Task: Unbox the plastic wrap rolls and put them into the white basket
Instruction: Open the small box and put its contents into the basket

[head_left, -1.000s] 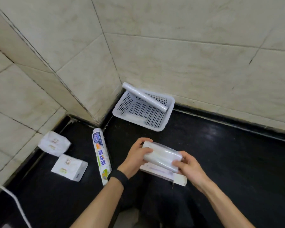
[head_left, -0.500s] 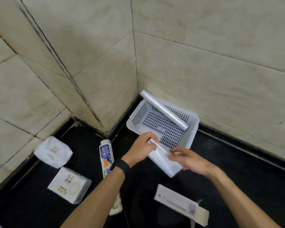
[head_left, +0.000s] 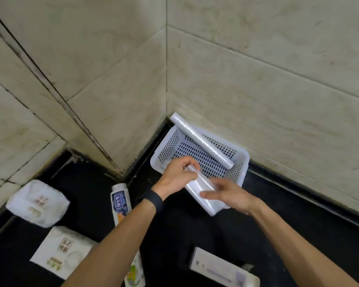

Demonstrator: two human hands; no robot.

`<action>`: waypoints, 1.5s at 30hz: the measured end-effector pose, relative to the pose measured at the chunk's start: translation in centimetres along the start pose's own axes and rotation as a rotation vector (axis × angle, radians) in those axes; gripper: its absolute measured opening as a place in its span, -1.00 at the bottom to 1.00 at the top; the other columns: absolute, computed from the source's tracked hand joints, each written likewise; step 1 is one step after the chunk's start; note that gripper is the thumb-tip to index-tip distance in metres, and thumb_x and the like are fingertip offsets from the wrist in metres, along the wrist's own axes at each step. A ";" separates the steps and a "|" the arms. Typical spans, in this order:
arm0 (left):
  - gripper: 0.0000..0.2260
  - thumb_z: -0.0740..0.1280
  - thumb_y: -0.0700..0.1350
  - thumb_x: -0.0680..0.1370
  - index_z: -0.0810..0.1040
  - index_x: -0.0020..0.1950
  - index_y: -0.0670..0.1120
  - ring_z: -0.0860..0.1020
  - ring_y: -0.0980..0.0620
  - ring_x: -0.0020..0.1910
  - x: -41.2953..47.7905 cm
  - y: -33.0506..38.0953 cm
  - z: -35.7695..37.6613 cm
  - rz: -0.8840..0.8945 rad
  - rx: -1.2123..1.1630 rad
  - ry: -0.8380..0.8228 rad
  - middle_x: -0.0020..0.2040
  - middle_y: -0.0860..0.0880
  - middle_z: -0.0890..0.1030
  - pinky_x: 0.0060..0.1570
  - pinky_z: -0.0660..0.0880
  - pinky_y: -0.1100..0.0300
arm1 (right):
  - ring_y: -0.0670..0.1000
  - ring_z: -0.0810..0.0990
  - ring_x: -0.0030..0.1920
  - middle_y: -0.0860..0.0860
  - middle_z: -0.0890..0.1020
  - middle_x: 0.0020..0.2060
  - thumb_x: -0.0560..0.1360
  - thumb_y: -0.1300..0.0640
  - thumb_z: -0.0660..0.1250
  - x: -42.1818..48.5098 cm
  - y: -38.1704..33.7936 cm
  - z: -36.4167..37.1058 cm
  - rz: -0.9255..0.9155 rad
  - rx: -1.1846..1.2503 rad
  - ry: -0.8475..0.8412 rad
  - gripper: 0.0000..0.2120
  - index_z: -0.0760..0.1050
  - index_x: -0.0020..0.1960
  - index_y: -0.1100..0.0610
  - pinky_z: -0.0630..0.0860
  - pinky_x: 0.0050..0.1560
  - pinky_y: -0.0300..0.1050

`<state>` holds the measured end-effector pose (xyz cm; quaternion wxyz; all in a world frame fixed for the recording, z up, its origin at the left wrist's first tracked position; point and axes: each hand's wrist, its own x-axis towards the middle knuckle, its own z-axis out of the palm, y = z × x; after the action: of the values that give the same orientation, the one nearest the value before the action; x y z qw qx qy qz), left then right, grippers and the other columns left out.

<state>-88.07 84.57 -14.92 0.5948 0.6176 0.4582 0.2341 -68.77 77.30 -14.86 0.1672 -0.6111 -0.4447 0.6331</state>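
Note:
The white perforated basket (head_left: 239, 156) sits on the black counter in the wall corner. One plastic wrap roll (head_left: 201, 140) lies diagonally across its far rim. A second plastic wrap roll (head_left: 197, 182) is held over the basket's near edge. My left hand (head_left: 176, 176) grips its far end. My right hand (head_left: 229, 195) holds its near end with fingers loosely curled. An empty white box (head_left: 222, 268) lies on the counter below my arms. A printed boxed roll (head_left: 122, 208) lies partly under my left forearm.
Two white packets (head_left: 36, 204) (head_left: 60, 250) lie on the counter at the left. Tiled walls close in behind and left of the basket. Black counter stretches to the right of the basket.
Both hands carried the unboxed roll up from the box to the basket's near edge. The empty box stayed on the counter. The view shifted closer to the corner.

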 end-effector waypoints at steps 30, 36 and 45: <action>-0.53 0.04 0.09 0.60 0.38 0.47 0.02 -0.37 0.17 0.53 1.3 -9.5 -1.8 -0.191 0.792 0.165 0.59 0.01 0.17 0.52 -0.15 -0.20 | -0.01 0.52 0.04 -0.08 0.50 0.13 0.41 -0.17 0.39 8.4 2.9 -1.8 0.111 -0.848 0.072 -0.83 0.51 -0.08 -0.12 0.50 0.07 -0.04; -0.55 -0.01 0.09 0.59 0.61 0.23 0.07 -0.05 -0.04 0.59 1.0 -9.1 -1.6 -0.103 1.178 0.167 0.49 0.02 0.39 0.48 -0.26 -0.23 | 0.03 0.49 -0.02 -0.01 0.48 0.02 0.43 -0.10 0.40 8.7 3.6 -0.3 0.054 -1.061 0.173 -0.72 0.33 -0.07 -0.02 0.56 0.04 0.01; -0.50 -0.02 0.16 0.58 0.57 0.28 -0.02 0.46 -0.01 0.29 5.6 -6.4 -1.4 -0.228 1.310 -0.332 0.33 -0.01 0.54 0.45 0.13 -0.11 | 0.00 0.54 0.00 -0.08 0.54 0.02 0.32 0.03 0.50 7.6 3.0 -1.3 0.069 -0.782 0.165 -0.73 0.42 -0.12 -0.09 0.57 0.07 -0.05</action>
<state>-88.44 89.17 -22.20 0.1820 0.8256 0.4703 -0.2531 -68.06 81.86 -21.74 -0.0645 -0.6920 -0.6165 0.3701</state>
